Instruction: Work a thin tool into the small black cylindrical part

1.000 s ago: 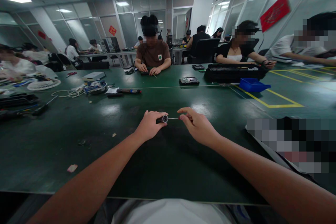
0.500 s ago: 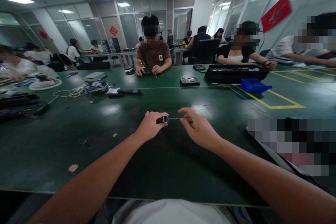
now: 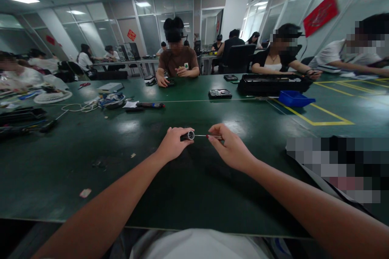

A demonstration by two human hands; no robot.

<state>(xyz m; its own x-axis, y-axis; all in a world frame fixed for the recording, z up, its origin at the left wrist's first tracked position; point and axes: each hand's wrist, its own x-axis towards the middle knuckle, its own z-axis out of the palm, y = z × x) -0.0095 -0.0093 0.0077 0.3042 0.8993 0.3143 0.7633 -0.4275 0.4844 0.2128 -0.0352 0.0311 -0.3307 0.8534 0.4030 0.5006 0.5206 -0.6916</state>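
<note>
My left hand (image 3: 172,144) grips a short black cylinder (image 3: 190,135) with a bright silver ring around its open end, thumb below and fingers above. In my right hand (image 3: 228,145) is a slim screwdriver (image 3: 201,135), pinched by its handle. Its thin metal shaft points left, with a red part beside my fingertips. The shaft's end meets the ringed face of the cylinder; whether it sits inside cannot be made out. Both hands are held over the green table (image 3: 182,194).
Ahead lie a hard drive (image 3: 220,94), a blue bin (image 3: 294,98) and a long black housing (image 3: 273,85). Left are a dark power tool (image 3: 148,105), tangled cables (image 3: 111,100) and paper scraps (image 3: 85,193). A co-worker in brown (image 3: 178,62) sits opposite.
Both hands and the screwdriver have shifted up very slightly, and my right fingers have curled in closer around the handle. The co-worker opposite has raised one hand toward the chest.
</note>
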